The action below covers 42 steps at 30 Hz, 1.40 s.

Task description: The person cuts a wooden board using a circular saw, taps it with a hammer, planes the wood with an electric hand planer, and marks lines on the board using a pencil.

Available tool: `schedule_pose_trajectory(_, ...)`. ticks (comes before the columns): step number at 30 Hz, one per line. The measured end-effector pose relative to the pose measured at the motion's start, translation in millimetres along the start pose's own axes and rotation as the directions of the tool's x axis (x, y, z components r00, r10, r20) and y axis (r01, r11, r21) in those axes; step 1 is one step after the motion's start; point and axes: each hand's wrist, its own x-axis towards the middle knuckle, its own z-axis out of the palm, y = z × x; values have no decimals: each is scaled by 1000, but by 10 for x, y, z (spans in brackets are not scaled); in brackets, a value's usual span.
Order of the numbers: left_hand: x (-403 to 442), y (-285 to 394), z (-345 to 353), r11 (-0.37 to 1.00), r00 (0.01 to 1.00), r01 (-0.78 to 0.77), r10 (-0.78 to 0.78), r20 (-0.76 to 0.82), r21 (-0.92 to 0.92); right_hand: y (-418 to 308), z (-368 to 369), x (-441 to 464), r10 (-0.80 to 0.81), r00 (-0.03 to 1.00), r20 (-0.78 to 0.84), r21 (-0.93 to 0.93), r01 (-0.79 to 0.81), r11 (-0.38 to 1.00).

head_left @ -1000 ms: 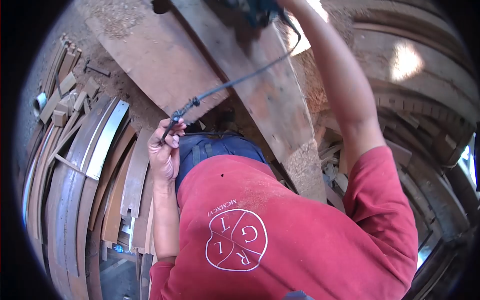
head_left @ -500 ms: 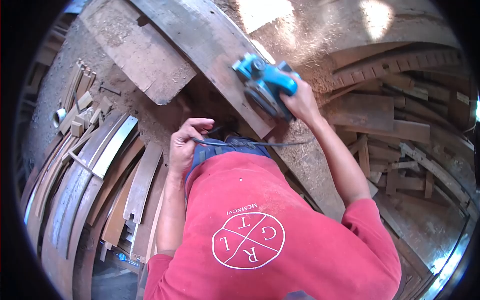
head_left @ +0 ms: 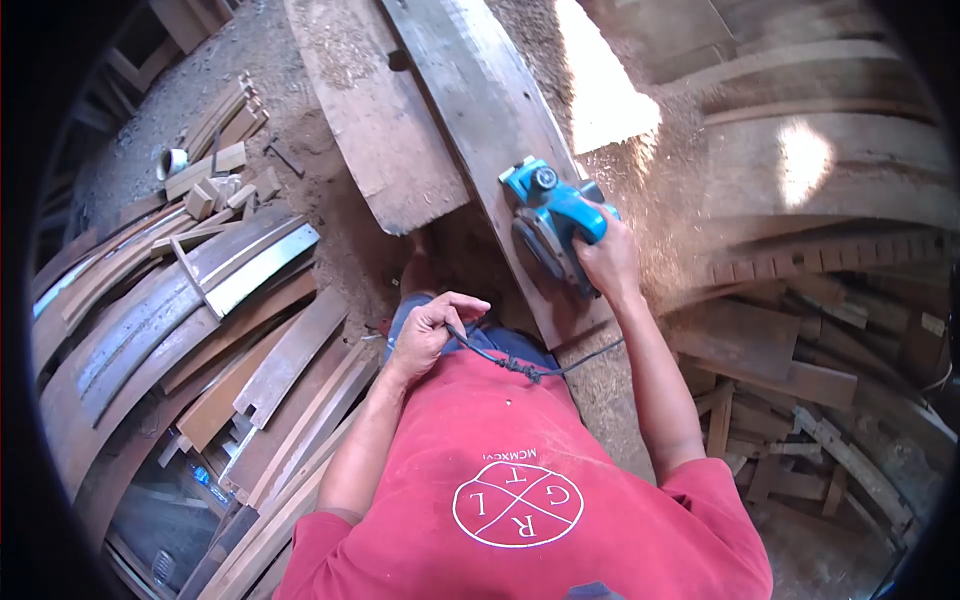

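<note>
Blue planer (head_left: 548, 215) drawn nearer along board (head_left: 487, 92), right hand (head_left: 612, 255) wrapped round its handle (head_left: 582, 214), left hand (head_left: 432, 330) half-curled, pinching cord (head_left: 512, 364)

A white roll (head_left: 170, 164) lies near small wood pieces (head_left: 202, 201).

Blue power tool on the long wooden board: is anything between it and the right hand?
No, nothing visible: the right hand grips the blue tool directly. The knotted black cord hangs from the left hand.
</note>
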Motion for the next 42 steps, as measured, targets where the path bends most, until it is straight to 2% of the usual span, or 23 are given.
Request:
schedule_pose_trajectory(4, 103, -8, -290, 999, 1000, -10, 11, -27, 46, -429, 378, 871, -5, 999, -43, -46, 3, 999)
schedule_pose_trajectory(8, 265, 109, -515, 999, 996, 45, -47, -81, -20, -737, 654, 1664, -41, 998, -45, -58, 39, 998)
schedule_pose_trajectory(10, 380, 128, -661, 995, 995, 69, -75, -70, -77, -965, 755, 2039, 15, 999, -33, -94, -18, 995)
schedule_pose_trajectory(14, 698, 258, -958, 979, 988, 153, -151, 27, -136, -1397, 985, 2804, 15, 999, -49, -116, -21, 993)
schedule_pose_trajectory(16, 852, 425, -1074, 915, 948, 316, -313, 52, -253, -1592, 1098, 3207, 17, 999, -42, -91, -21, 996)
schedule_pose_trajectory(20, 1243, 622, -1421, 888, 927, 360, -306, 215, -287, -1916, 1388, 4037, -13, 999, -53, -103, 7, 995)
schedule_pose_trajectory(22, 1459, 832, -1576, 848, 884, 456, -395, 252, -271, -2098, 1497, 4433, -29, 997, -76, -98, 22, 995)
schedule_pose_trajectory(25, 1770, 1040, -1800, 875, 900, 408, -337, 278, -260, -2345, 1677, 5023, -31, 996, -84, -125, 21, 992)
schedule_pose_trajectory(27, 1938, 1130, -1963, 817, 889, 424, -294, 350, -391, -2493, 1789, 5411, -42, 994, -101, -152, 26, 988)
schedule_pose_trajectory(32, 2265, 1333, -2200, 820, 885, 423, -281, 371, -386, -2802, 2025, 6295, -83, 987, -139, -179, 58, 982)
schedule_pose_trajectory(34, 2293, 1302, -2186, 773, 906, 402, -261, 332, -490, -2873, 2145, 6688, -116, 980, -163, -186, 85, 979)
schedule_pose_trajectory(37, 2398, 1189, -2039, 751, 921, 388, -287, 264, -534, -3128, 2278, 7165, -123, 972, -198, -221, 78, 972)
schedule_pose_trajectory(40, 2542, 1053, -1913, 808, 934, 353, -274, 229, -472, -3142, 2479, 7772, -235, 936, -260, -320, 147, 936)
schedule_pose_trajectory(42, 2527, 1088, -1952, 815, 944, 331, -280, 175, -476, -3077, 2525, 8084, -217, 965, -150, -334, 158, 929)
